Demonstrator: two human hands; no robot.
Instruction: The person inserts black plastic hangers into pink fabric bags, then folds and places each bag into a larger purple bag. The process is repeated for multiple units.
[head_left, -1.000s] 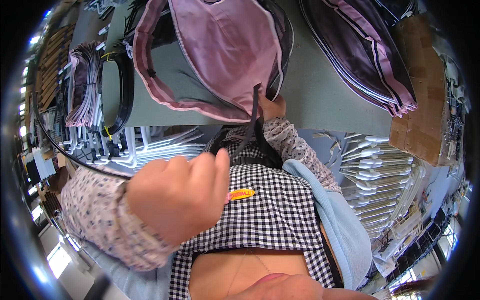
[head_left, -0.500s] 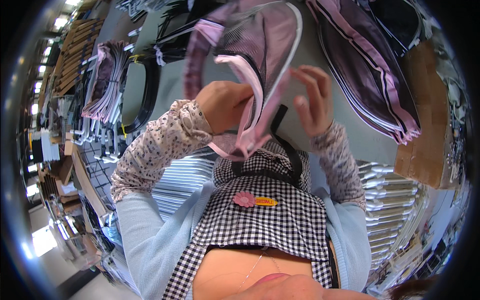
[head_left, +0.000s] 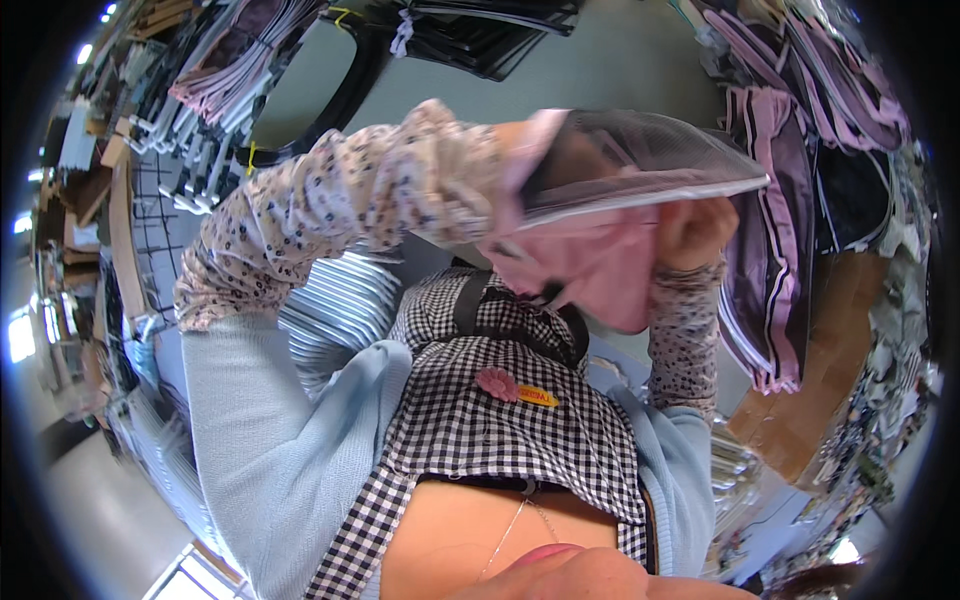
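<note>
We see the piece (head_left: pixel 605 260) between both hands over the bench's (head_left: pixel 600 70) near edge, long axis left-right. Right hand (head_left: pixel 698 230): curled closed on its right end. Left hand (head_left: pixel 582 155): behind mesh, grip unclear.

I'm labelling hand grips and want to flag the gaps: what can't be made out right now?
All in the head view:
- Left hand: finger positions, obscured by the dark mesh over it.
- Right hand: fingertips, hidden by the pink piece.
- Black stack: its far end, cut off by the top edge.
</note>
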